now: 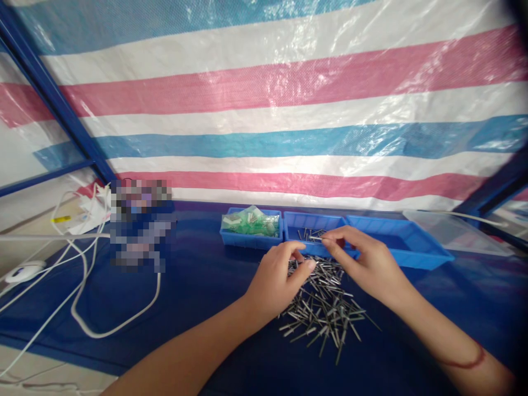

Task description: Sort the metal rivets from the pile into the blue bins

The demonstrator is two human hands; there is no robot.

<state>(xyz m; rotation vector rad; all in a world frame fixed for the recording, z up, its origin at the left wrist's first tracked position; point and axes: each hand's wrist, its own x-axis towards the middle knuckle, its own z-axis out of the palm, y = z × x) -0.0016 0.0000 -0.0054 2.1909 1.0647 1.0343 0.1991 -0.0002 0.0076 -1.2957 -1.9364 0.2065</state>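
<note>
A loose pile of several small metal pins [325,308] lies on the dark blue table cover. My left hand [276,280] rests at the pile's near-left edge with fingers curled, thumb and fingertips pinched among the pins. My right hand [363,258] hovers above the far side of the pile, pinching a single metal pin [315,238] between thumb and forefinger, over the front rim of the middle blue tray [313,223]. That tray holds a few pins.
A blue tray [251,239] with green plastic parts in a bag stands at the left; a larger blue tray [408,245] and a clear lid [454,231] at the right. White cables [82,286] and a white mouse-like device [25,270] lie on the left. A striped tarp hangs behind.
</note>
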